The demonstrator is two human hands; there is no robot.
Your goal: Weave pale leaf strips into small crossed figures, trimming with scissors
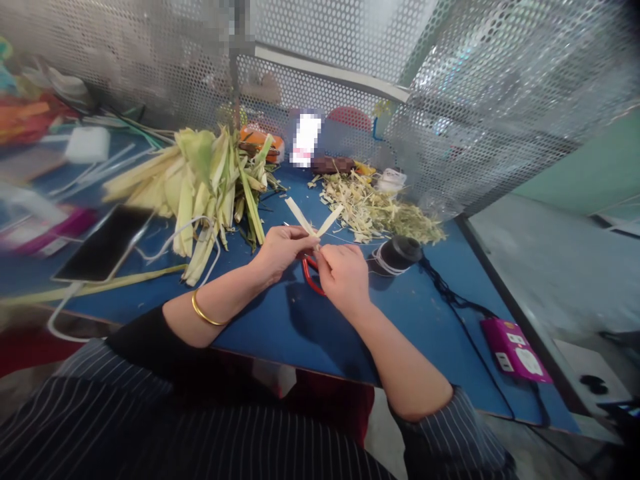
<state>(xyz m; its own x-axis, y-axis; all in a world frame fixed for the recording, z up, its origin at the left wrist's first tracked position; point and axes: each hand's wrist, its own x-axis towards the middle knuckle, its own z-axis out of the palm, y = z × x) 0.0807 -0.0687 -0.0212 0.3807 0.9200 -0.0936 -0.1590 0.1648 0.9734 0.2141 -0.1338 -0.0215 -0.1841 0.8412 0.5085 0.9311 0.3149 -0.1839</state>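
My left hand (pixel 286 252) is closed in a pinch on pale corn husk strips (pixel 329 221), whose two free ends spread upward in a V. Close against it, my right hand (pixel 346 277) is also closed, its thumb and fingers pinched at the base of the strips. A thin white thread (pixel 345 239) runs between the hands and the dark spool (pixel 397 256) standing to the right; the pinched length itself is hidden by my fingers. Red-handled scissors (pixel 312 277) lie on the blue table (pixel 260 320) beneath my hands, partly covered.
A big bundle of corn husks (pixel 200 180) lies left of my hands. Husk scraps (pixel 360 203) are heaped behind them. A phone (pixel 104 243) with white cables lies at left. A magenta power strip (pixel 517 350) sits at right, and a perforated metal screen (pixel 325 80) borders the back.
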